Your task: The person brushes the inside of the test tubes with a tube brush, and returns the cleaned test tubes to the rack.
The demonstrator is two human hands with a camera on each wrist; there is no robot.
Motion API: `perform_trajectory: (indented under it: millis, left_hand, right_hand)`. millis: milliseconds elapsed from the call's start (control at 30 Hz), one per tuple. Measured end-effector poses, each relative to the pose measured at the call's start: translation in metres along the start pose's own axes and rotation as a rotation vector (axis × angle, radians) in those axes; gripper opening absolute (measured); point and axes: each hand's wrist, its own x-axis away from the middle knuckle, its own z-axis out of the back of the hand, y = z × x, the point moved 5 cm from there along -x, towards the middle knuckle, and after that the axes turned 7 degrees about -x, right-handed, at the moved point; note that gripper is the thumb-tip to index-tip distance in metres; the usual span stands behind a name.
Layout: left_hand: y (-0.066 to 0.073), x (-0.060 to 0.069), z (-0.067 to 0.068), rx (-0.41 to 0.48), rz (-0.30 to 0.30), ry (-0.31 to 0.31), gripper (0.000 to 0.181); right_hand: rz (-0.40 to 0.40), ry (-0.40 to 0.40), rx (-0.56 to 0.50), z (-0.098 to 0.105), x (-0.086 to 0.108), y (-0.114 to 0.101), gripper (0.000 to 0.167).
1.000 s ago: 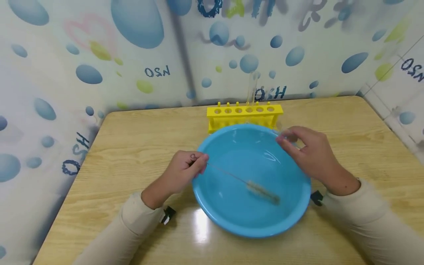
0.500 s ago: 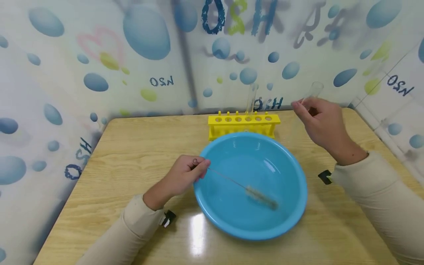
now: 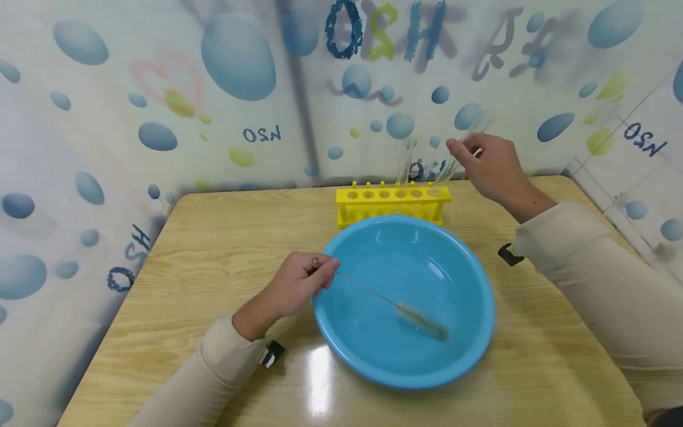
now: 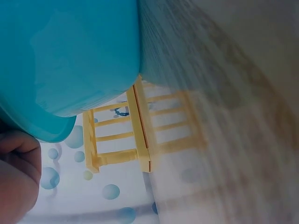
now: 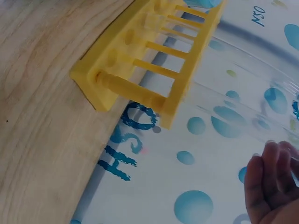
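Observation:
My left hand [image 3: 296, 283] pinches the looped wire handle of a test tube brush [image 3: 421, 321]. The bristled end slants down over the inside of a blue basin [image 3: 477, 356]. At the back right, my right hand [image 3: 493, 169] holds a clear glass test tube [image 3: 447, 171] at a tilt. Its lower end is at the rightmost hole of the yellow test tube rack [image 3: 392, 201]; how far it has gone in is hard to see. A second test tube [image 3: 405, 163] stands in a middle hole. The left wrist view shows only part of the left hand [image 4: 18, 177] beside the basin.
The basin sits right in front of the rack and hides part of its base. Behind the wooden table [image 3: 240, 225] rises a wall [image 3: 299, 148] with blue spots and lettering. Small black devices [image 3: 273, 353] are worn at both wrists.
My right hand has lifted the test tube from beside the basin, up and right, then brought it left to the rack's end hole. My left hand still holds the brush over the basin.

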Motion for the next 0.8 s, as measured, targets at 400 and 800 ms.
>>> perform_trajectory:
  millis: [400, 800]
  left_hand:
    - [-0.002, -0.007, -0.006, -0.002, -0.011, 0.001, 0.041]
    - [-0.009, -0.005, 0.016, -0.219, 0.283, -0.05, 0.044]
  right_hand:
    - [-0.058, -0.189, 0.051, -0.034, -0.008, 0.026, 0.063]
    - [-0.115, -0.211, 0.062, -0.044, 0.004, 0.039, 0.078]
